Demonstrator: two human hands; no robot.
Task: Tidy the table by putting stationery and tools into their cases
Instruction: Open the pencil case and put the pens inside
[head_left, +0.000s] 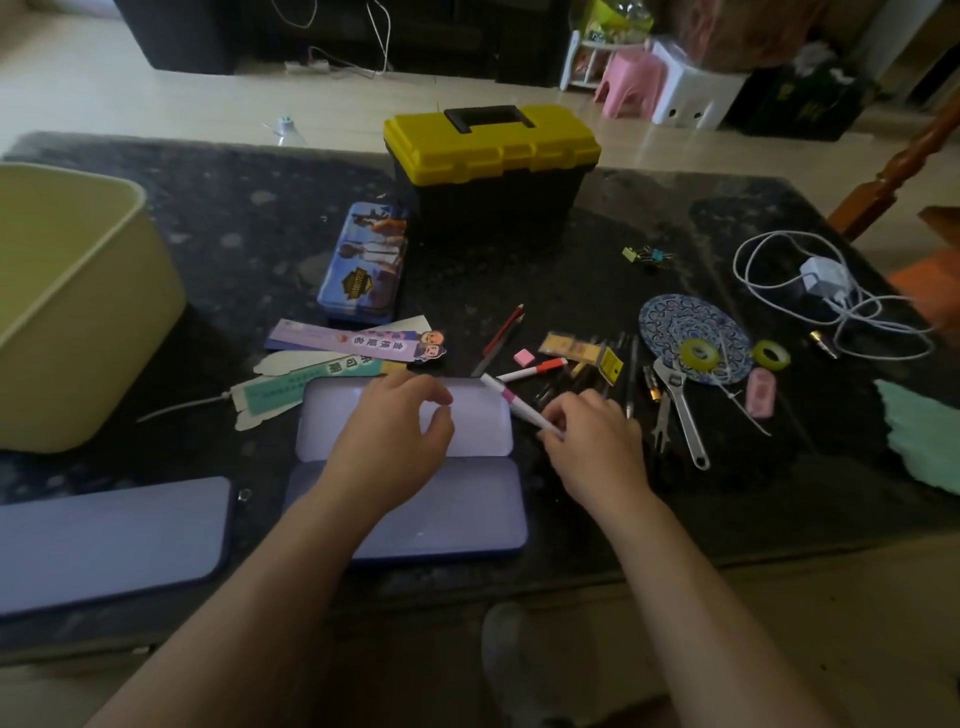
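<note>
While the left hand (395, 431) rests over the raised lid of the open pale purple metal pencil case (467, 519), its fingers are loosely bent and apart, and they hold nothing; I cannot tell whether they touch the lid. The right hand (592, 441) pinches the lower end of a white marker pen with a pink band (511, 402), whose tip points up and to the left, just beside the right edge of the case. The case lies near the front edge of the dark speckled stone table (623, 493). To the right of the hands lie a white marker with a red cap (530, 370), a small pink eraser (523, 357), a red pencil (504, 330) and a silver adjustable wrench (680, 410). Farther back stand a black plastic toolbox with a yellow lid (488, 150), closed, and a blue printed tin pencil case (363, 265) just beside it.
</note>
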